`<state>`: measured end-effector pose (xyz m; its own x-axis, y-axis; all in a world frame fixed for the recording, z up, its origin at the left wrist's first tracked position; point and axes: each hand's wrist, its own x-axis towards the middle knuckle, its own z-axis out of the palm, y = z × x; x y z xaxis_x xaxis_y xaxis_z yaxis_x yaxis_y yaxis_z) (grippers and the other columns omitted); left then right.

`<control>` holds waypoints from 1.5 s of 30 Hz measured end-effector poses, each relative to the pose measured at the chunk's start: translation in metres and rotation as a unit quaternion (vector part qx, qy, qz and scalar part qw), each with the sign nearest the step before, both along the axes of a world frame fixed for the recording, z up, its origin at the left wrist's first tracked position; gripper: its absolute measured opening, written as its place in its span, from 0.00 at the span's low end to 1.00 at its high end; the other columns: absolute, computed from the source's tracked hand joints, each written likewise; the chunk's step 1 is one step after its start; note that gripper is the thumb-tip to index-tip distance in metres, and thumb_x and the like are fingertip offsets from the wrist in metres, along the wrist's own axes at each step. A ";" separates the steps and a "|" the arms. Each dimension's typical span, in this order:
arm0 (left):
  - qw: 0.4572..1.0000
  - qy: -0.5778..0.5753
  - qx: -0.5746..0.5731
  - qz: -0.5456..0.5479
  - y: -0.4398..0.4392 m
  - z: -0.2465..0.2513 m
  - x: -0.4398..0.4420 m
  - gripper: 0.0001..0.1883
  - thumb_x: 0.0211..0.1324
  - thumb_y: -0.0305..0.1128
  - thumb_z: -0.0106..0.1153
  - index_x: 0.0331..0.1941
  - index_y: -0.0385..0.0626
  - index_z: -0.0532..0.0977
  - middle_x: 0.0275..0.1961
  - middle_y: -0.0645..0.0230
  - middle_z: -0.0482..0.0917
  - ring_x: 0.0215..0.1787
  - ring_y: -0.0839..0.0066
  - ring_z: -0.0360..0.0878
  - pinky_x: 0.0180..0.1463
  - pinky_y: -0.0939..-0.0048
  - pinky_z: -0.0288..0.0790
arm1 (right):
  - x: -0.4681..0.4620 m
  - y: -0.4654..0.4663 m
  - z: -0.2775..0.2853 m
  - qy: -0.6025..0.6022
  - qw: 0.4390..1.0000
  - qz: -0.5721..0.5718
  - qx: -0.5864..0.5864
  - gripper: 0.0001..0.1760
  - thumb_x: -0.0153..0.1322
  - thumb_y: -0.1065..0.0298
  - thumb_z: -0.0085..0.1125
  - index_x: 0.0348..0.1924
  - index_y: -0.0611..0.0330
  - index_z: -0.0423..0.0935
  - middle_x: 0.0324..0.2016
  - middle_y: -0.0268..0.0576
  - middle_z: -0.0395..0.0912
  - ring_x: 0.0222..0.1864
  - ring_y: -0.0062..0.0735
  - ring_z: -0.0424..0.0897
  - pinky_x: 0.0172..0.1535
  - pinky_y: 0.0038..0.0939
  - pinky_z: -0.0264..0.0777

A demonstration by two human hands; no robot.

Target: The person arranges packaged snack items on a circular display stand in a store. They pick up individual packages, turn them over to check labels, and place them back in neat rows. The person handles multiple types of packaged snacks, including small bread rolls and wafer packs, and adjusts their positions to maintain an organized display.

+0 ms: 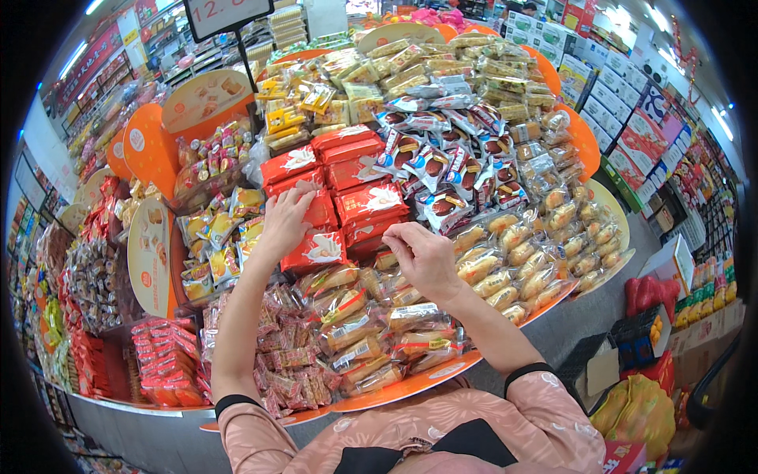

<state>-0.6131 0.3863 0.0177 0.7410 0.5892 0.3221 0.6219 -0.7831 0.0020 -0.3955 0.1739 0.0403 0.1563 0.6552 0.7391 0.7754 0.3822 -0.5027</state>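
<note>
Two columns of red snack packets [373,204] with white pictures are stacked before me in the middle of a sloped snack display. My left hand [288,219] rests on the left column, fingers apart, against the packet beneath it. Below it lies another red packet [314,249]. My right hand [423,258] is by the lower right corner of the right column, fingers curled and fingertips together, with nothing visible in them. Under it lie wrapped bread rolls [408,290]. Cream-filled cakes in white and blue wrappers [441,160] are piled up to its right.
Yellow-wrapped snacks [222,260] lie left of my forearm, beside an orange and cream divider [151,258]. Small pink-wrapped sweets [290,355] fill the front. An orange rim [414,382] edges the display near my body. A price sign [228,15] stands at the back. Cartons [622,112] are stacked right.
</note>
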 end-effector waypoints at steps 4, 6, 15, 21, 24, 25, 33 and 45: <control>0.999 -0.052 -0.012 -0.008 -0.012 0.014 0.002 0.39 0.48 0.30 0.74 0.67 0.52 0.69 0.67 0.65 0.72 0.70 0.60 0.69 0.71 0.48 0.60 | 0.023 -0.008 0.013 0.003 0.997 0.010 -0.082 0.05 0.73 0.66 0.64 0.35 0.56 0.80 0.31 0.44 0.83 0.30 0.45 0.84 0.31 0.39 0.76; 0.997 -0.077 0.005 -0.012 -0.025 0.027 0.003 0.38 0.49 0.31 0.74 0.67 0.50 0.70 0.67 0.63 0.72 0.68 0.58 0.70 0.69 0.51 0.63 | 0.053 0.000 0.025 -0.083 0.995 -0.022 -0.057 0.06 0.74 0.65 0.63 0.35 0.56 0.81 0.31 0.44 0.83 0.30 0.46 0.85 0.32 0.40 0.77; 0.984 -0.097 -0.100 -0.114 -0.150 0.082 0.046 0.32 0.56 0.36 0.71 0.65 0.45 0.72 0.62 0.55 0.76 0.64 0.55 0.74 0.67 0.53 0.66 | 0.232 0.183 0.090 -0.216 0.954 -0.203 -0.045 0.15 0.69 0.59 0.69 0.44 0.57 0.82 0.45 0.50 0.81 0.46 0.53 0.84 0.47 0.48 0.79; 0.987 -0.079 -0.124 -0.069 -0.223 0.097 0.086 0.32 0.57 0.37 0.71 0.66 0.47 0.73 0.65 0.57 0.75 0.67 0.55 0.72 0.69 0.54 0.64 | 0.267 0.263 0.066 -0.277 0.940 -0.196 -0.041 0.10 0.68 0.60 0.67 0.37 0.55 0.86 0.39 0.46 0.82 0.44 0.50 0.84 0.48 0.47 0.79; 0.981 -0.132 -0.139 -0.032 -0.240 0.099 0.110 0.32 0.57 0.36 0.72 0.65 0.46 0.74 0.65 0.57 0.76 0.67 0.56 0.72 0.69 0.56 0.65 | 0.269 0.270 0.070 -0.315 0.924 -0.217 0.023 0.07 0.69 0.62 0.61 0.29 0.52 0.83 0.29 0.41 0.83 0.34 0.47 0.86 0.43 0.45 0.78; 0.976 -0.155 -0.150 -0.019 -0.243 0.099 0.119 0.31 0.56 0.36 0.72 0.65 0.46 0.74 0.64 0.57 0.76 0.67 0.56 0.73 0.69 0.57 0.66 | 0.269 0.267 0.077 -0.293 0.932 -0.194 0.084 0.07 0.69 0.63 0.61 0.28 0.52 0.83 0.29 0.41 0.83 0.34 0.46 0.86 0.42 0.44 0.78; 0.427 -0.604 -0.661 -0.127 -0.234 0.095 0.192 0.48 0.68 0.70 0.46 0.74 0.38 0.57 0.69 0.50 0.72 0.66 0.56 0.77 0.65 0.56 0.75 | 0.237 0.096 0.118 -0.337 0.894 0.048 0.292 0.11 0.68 0.66 0.63 0.43 0.46 0.88 0.37 0.33 0.85 0.33 0.31 0.83 0.39 0.37 0.74; 0.502 -0.607 -0.616 0.027 -0.248 0.042 0.234 0.17 0.73 0.33 0.58 0.62 0.50 0.73 0.51 0.74 0.85 0.53 0.80 0.84 0.53 0.67 0.81 | 0.262 -0.058 0.033 -0.231 0.932 0.254 0.117 0.14 0.72 0.66 0.62 0.50 0.56 0.82 0.49 0.42 0.83 0.43 0.29 0.83 0.48 0.32 0.73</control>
<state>-0.3793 0.1381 0.0596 0.4121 0.9038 -0.1158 -0.4027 0.2947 0.8666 -0.1333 0.1163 0.0732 -0.5006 0.3705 0.7824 0.5778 0.8160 -0.0168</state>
